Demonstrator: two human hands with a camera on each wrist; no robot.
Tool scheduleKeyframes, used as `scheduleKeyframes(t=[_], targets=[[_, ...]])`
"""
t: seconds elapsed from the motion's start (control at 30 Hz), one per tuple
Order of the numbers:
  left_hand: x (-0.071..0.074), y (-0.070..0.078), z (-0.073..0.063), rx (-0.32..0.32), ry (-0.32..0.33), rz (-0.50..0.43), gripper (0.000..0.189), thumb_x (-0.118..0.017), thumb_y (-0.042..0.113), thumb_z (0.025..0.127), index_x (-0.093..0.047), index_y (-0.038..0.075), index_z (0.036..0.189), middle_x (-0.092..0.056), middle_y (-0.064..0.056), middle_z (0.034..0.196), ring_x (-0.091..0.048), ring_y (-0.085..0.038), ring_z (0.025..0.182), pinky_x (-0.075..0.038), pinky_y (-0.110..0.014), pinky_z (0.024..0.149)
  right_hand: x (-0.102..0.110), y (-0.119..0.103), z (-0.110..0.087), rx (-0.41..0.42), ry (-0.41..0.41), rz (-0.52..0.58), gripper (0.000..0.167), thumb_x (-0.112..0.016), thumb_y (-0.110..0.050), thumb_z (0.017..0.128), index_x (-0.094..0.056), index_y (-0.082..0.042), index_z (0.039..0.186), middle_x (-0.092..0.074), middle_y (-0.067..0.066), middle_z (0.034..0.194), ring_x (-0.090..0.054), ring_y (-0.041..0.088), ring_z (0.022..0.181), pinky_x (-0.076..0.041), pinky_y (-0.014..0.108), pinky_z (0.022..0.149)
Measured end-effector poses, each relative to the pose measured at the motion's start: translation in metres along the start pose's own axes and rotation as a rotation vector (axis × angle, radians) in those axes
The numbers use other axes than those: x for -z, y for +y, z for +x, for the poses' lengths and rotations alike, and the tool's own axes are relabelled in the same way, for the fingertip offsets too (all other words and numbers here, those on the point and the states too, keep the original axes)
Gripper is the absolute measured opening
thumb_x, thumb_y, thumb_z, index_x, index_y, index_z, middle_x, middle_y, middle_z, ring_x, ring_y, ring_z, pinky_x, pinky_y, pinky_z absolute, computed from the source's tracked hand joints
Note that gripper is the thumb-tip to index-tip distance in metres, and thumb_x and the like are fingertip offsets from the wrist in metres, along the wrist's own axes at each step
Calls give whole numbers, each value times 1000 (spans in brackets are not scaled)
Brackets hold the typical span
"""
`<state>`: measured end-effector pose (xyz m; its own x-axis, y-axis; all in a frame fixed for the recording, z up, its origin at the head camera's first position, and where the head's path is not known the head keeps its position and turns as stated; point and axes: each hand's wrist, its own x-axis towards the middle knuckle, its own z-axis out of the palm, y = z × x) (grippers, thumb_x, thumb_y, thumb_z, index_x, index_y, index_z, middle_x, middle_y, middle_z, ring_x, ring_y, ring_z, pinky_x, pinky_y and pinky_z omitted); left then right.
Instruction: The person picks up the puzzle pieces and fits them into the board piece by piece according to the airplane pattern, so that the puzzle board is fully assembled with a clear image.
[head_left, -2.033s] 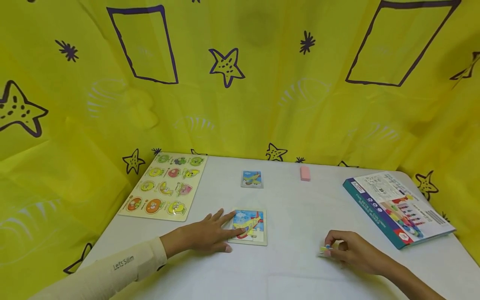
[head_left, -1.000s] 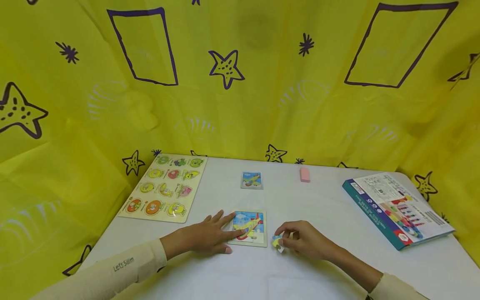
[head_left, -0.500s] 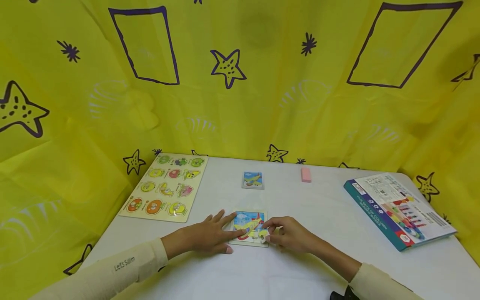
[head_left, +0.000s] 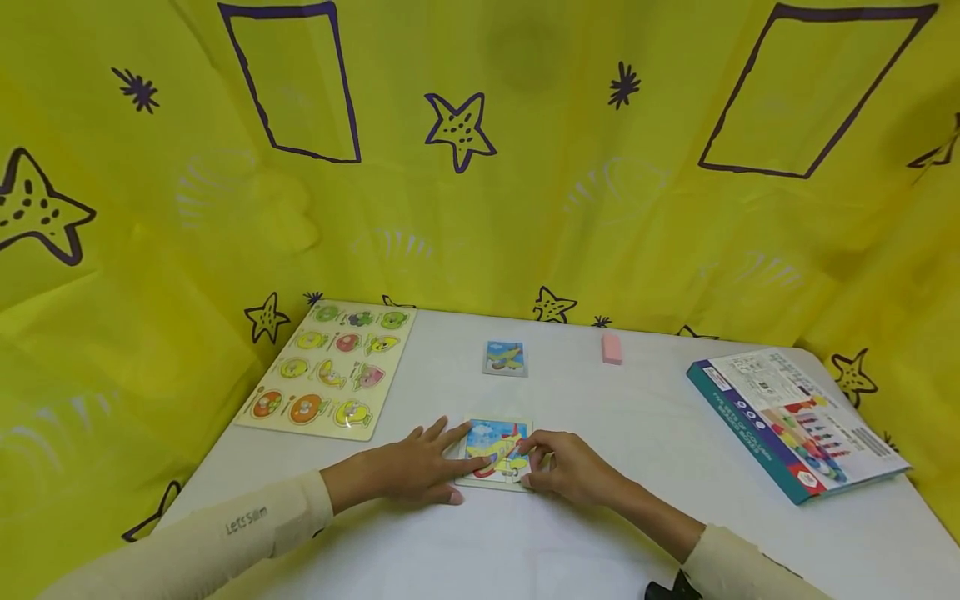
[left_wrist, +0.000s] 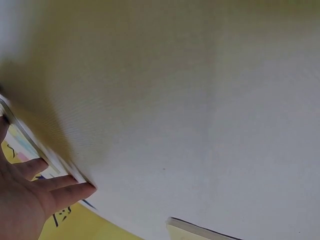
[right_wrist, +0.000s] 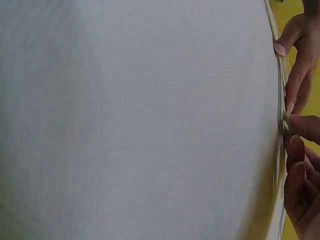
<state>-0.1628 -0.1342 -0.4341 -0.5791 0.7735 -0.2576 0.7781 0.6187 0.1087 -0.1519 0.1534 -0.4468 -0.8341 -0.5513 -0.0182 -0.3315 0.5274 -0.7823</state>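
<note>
A small square jigsaw puzzle with an airplane picture lies in its pale tray (head_left: 487, 484) on the white table. My left hand (head_left: 412, 468) rests over the tray's left side, fingers spread, index finger on the picture. At the lower right corner, the thumb and index finger of my right hand (head_left: 573, 471) pinch a puzzle piece (head_left: 516, 469), partly hidden by the fingers. The right wrist view has the right hand (right_wrist: 305, 175) at its right edge, close to the left fingertips. In the left wrist view the spread left hand (left_wrist: 27, 200) touches the tray side.
Behind the tray lies a small airplane picture card (head_left: 506, 358), with a pink block (head_left: 611, 349) to its right. A fruit puzzle board (head_left: 326, 371) lies at left. A boxed toy set (head_left: 798, 421) sits at right. Yellow curtain (head_left: 517, 208) hangs behind the table.
My right hand has brought the puzzle piece from the right of the table leftward to the tray's lower right corner. The left hand has stayed on the tray.
</note>
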Motion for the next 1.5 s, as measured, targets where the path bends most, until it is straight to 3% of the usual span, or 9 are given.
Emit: scheduleKeyframes(t=[0.47, 0.73, 0.97, 1.23, 1.5], targets=[[-2, 0, 1, -8, 9, -23, 57, -44, 55, 103, -34, 40, 156, -22, -18, 166, -31, -56, 143, -42, -66, 104, -3, -4, -1, -28, 71, -91, 25, -84, -17, 82, -70, -7, 100, -64, -10, 77, -49, 2, 58, -42, 21, 58], [0, 1, 3, -8, 3, -5, 57, -45, 55, 102, -33, 41, 156, -21, -17, 166, -32, -54, 143, -42, -65, 104, -5, -3, -1, -33, 96, -169, 24, -85, -24, 80, -71, -13, 97, -61, -14, 74, -52, 2, 67, -42, 22, 65], [6, 1, 3, -6, -19, -28, 57, -47, 53, 103, -33, 40, 156, -21, -19, 166, -29, -55, 144, -38, -66, 107, 0, 0, 0, -10, 69, -149, 18, -82, -22, 84, -71, -15, 96, -60, -11, 74, -52, 3, 66, -43, 22, 62], [5, 10, 15, -51, 38, -67, 57, -44, 53, 103, -33, 37, 157, -23, -19, 165, -23, -49, 149, -34, -65, 111, 1, 1, 0, -10, 52, -167, 18, -82, -24, 84, -71, -15, 96, -60, -12, 73, -52, 2, 65, -43, 22, 63], [4, 18, 23, -48, -23, -5, 58, -39, 56, 104, -26, 41, 158, -17, -17, 167, -20, -48, 151, -36, -61, 112, 2, 2, 1, 24, 28, -184, 11, -78, -19, 87, -72, -16, 96, -61, -12, 74, -51, 1, 64, -43, 22, 61]])
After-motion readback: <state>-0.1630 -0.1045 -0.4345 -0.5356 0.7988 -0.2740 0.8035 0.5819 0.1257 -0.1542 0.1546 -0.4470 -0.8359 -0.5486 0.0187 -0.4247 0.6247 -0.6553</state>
